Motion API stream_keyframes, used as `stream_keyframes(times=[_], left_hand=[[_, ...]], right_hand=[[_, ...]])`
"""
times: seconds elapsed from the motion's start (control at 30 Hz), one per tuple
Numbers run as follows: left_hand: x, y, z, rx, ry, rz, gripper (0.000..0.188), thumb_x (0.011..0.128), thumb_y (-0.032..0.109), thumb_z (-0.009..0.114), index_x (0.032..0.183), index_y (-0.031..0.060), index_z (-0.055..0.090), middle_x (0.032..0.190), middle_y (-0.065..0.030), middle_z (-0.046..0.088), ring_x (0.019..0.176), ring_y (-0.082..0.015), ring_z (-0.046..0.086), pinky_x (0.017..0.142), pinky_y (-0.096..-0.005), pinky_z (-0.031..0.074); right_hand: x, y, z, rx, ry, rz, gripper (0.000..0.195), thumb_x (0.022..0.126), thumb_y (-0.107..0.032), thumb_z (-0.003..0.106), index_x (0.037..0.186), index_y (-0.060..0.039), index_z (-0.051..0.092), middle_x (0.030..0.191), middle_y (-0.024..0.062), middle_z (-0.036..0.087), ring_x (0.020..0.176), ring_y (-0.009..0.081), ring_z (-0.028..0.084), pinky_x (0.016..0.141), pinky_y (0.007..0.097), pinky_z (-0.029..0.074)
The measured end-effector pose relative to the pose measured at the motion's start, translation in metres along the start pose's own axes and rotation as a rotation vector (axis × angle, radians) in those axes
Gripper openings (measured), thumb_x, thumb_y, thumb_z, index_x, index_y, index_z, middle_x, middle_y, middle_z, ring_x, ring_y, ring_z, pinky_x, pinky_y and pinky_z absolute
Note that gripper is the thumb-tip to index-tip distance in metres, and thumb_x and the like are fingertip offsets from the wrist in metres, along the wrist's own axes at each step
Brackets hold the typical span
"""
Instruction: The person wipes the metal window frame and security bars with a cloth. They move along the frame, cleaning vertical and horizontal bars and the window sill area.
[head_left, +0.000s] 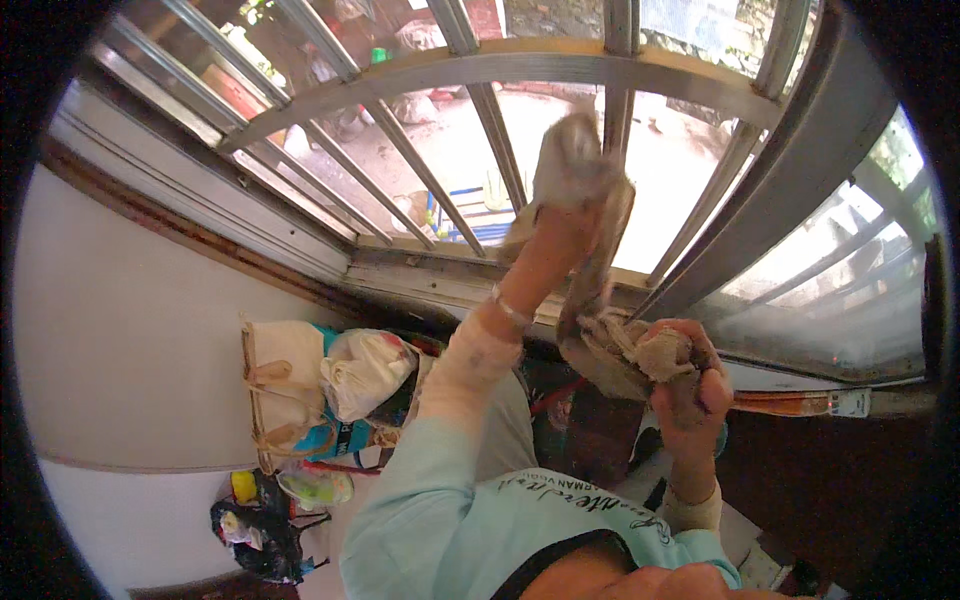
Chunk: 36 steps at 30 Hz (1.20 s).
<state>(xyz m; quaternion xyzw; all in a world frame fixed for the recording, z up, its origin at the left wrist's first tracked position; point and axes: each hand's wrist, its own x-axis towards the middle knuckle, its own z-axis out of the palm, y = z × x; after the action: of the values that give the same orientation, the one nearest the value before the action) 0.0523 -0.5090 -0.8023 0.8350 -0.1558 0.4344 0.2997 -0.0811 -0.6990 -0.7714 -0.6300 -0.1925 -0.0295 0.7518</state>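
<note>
My left hand (576, 169), blurred, reaches up to a metal window bar (619, 120), with a dirty beige cloth around its fingers. The cloth (611, 240) hangs from there beside my wrist and runs down to my right hand (694, 382). Bunched cloth fills the curled fingers of my right hand, lower right, in front of the sill. How the cloth lies against the bar is too blurred to tell.
Metal bars and a crosspiece (540, 66) span the window. A glass pane (817, 300) stands at right. Lower left are a cream bag (289, 345), a white plastic bag (367, 371) and a black bag (262, 540). A pale wall (150, 315) rises at left.
</note>
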Motion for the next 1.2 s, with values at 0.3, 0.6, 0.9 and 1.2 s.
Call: stream_keyframes(times=[0.3,0.6,0.9,1.2], left_hand=[[0.045,-0.007,0.086,-0.355,0.288,0.003,0.015,0.083,0.014,0.056,0.094,0.0047,0.063,0.076,-0.0120,0.060,0.066,-0.0287,0.057,0.063,-0.0346,0.046],[-0.086,-0.057,0.116,-0.375,0.012,-0.023,0.014,0.083,0.006,0.058,0.096,0.0036,0.053,0.082,-0.0098,0.058,0.071,-0.0227,0.062,0.059,-0.0314,0.049],[-0.198,-0.097,0.158,-0.281,-0.205,-0.132,0.032,0.085,0.007,0.058,0.116,0.0008,0.052,0.096,-0.0146,0.062,0.085,-0.0299,0.063,0.071,-0.0393,0.052],[-0.234,-0.105,0.119,0.155,-0.741,-0.118,0.031,0.082,0.012,0.052,0.111,0.0011,0.055,0.096,-0.0171,0.060,0.082,-0.0347,0.060,0.071,-0.0443,0.050]], right_hand=[[-0.007,-0.001,-0.002,0.096,0.134,0.236,0.074,0.076,-0.062,0.059,0.107,0.0049,0.052,0.097,0.0093,0.058,0.085,0.0143,0.055,0.074,0.0246,0.044],[-0.023,0.038,-0.005,0.156,0.063,0.419,0.069,0.080,-0.057,0.057,0.110,0.0045,0.051,0.098,0.0073,0.059,0.087,0.0128,0.055,0.077,0.0245,0.044],[-0.035,0.052,-0.013,0.133,0.102,0.380,0.048,0.081,-0.035,0.062,0.106,0.0049,0.053,0.098,0.0090,0.059,0.086,0.0133,0.057,0.073,0.0238,0.046],[-0.036,0.064,-0.022,-0.352,-0.033,-0.004,0.017,0.071,-0.001,0.060,0.087,0.0006,0.058,0.104,0.0150,0.059,0.084,0.0243,0.062,0.073,0.0310,0.049]])
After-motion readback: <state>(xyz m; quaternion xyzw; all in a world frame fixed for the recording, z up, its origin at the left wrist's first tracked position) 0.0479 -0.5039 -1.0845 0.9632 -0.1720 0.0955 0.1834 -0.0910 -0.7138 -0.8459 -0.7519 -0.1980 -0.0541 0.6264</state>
